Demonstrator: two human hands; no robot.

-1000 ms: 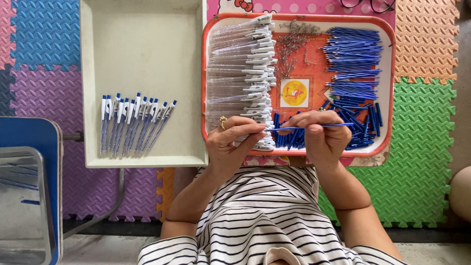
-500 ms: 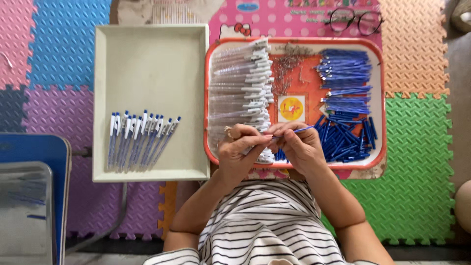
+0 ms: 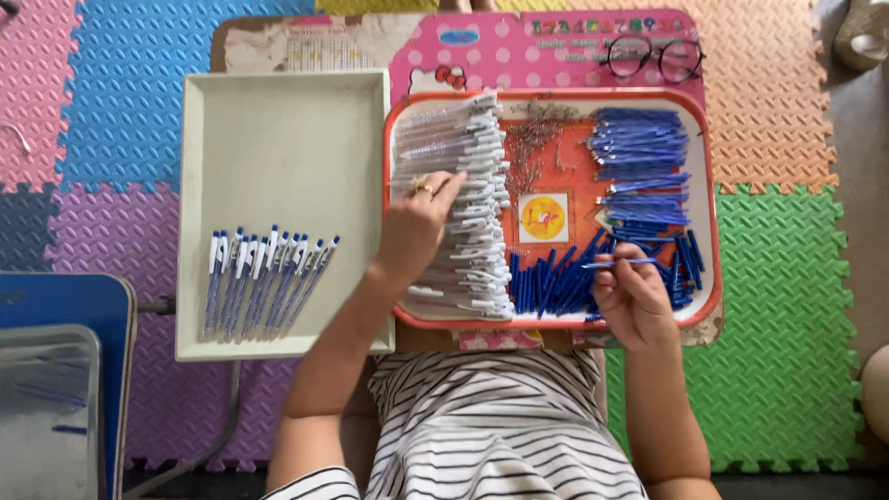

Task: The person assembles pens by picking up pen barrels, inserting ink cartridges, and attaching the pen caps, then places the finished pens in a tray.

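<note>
An orange tray (image 3: 706,139) holds a stack of clear white pen barrels (image 3: 454,139), a pile of small metal springs (image 3: 532,148), blue refills (image 3: 639,157) and blue pen caps (image 3: 551,282). My left hand (image 3: 417,222), with a ring on one finger, rests on the stack of barrels, fingers curled over them. Over the tray's right front, my right hand (image 3: 630,292) pinches a thin blue refill (image 3: 619,263). Several finished blue and white pens (image 3: 264,278) lie in a row in the cream tray (image 3: 278,130) at left.
Both trays sit on a low pink board (image 3: 546,46) over coloured foam floor mats. A pair of glasses (image 3: 653,57) lies at the board's far right. A blue chair with a grey box (image 3: 51,398) stands at the lower left.
My hands were together at the tray's front edge with a pen part between them. They have parted: the left moved up onto the barrel stack, the right moved right with a blue refill.
</note>
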